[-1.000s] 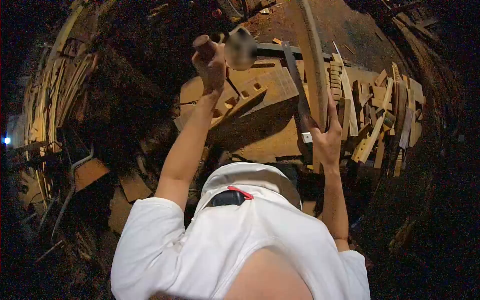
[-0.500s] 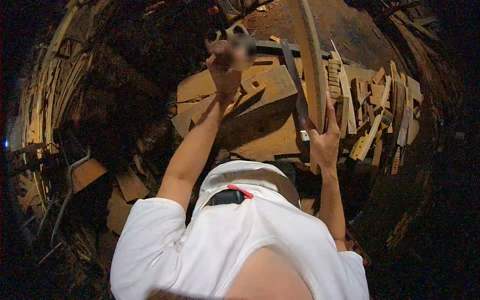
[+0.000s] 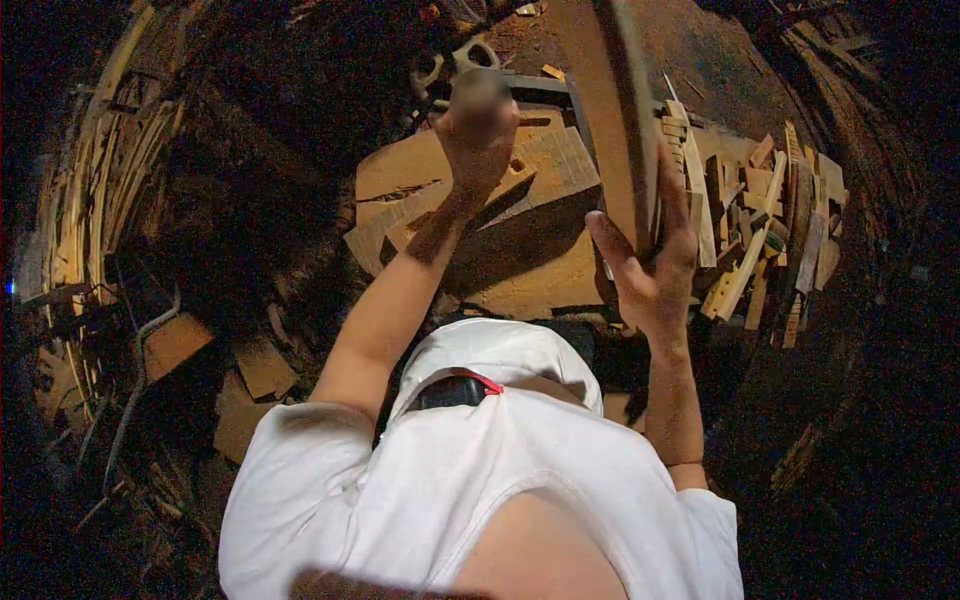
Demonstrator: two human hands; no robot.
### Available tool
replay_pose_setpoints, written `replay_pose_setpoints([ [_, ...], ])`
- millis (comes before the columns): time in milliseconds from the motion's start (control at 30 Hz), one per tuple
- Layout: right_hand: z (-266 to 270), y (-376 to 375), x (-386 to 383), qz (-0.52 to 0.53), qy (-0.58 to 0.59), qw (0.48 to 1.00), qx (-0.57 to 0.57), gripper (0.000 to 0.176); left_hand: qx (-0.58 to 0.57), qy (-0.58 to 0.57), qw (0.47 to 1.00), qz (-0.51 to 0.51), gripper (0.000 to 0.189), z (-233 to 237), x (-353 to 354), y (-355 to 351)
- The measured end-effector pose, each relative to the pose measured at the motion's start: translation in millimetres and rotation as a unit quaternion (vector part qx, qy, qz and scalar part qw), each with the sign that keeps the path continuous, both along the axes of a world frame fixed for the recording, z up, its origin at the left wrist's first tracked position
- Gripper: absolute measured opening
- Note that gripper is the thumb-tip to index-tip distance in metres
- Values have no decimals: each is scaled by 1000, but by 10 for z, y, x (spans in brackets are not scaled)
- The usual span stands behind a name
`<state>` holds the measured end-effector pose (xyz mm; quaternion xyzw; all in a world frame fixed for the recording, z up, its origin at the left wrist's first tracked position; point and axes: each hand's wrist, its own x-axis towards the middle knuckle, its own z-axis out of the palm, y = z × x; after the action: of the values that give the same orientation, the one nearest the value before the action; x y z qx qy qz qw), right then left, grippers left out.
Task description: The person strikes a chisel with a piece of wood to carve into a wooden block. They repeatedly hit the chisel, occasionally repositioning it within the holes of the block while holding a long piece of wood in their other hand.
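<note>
One plank (image 3: 615,120) inside right hand (image 3: 650,270), left hand (image 3: 475,150) nearby.

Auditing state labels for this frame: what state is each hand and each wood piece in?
left hand: raised, fist shut on a blurred item, kind unclear.
right hand: shut on the long plank.
long plank: held up on end, tilted.
notched board: lying flat on the ground, untouched.
offcuts: loose pile, lying beside the plank.
</note>
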<state>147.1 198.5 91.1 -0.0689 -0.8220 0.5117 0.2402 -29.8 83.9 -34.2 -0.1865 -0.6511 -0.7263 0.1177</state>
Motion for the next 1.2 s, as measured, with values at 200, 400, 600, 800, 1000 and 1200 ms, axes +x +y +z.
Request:
replay_pose_setpoints([
  [200, -128, 11, -207, 36, 1, 987, 157, 76, -106, 186, 976, 46, 15, -63, 34, 84],
  [400, 155, -53, -263, 0, 68, 986, 151, 72, -61, 88, 994, 3, 28, -118, 89, 134],
  [600, -79, 201, -171, 14, -75, 980, 186, 78, 75, 85, 987, -111, 30, -244, 115, 418],
  [800, 78, 166, -161, -59, 36, 990, 127, 80, -175, 138, 975, -16, 22, 90, 215, 344],
  [1000, -60, 299, -166, -15, -65, 989, 132, 78, 55, -3, 989, -134, 13, -110, 37, 495],
  [1200, -100, 267, -103, 10, -154, 984, 85, 75, -248, 270, 929, 43, 17, -44, 73, 485],
])
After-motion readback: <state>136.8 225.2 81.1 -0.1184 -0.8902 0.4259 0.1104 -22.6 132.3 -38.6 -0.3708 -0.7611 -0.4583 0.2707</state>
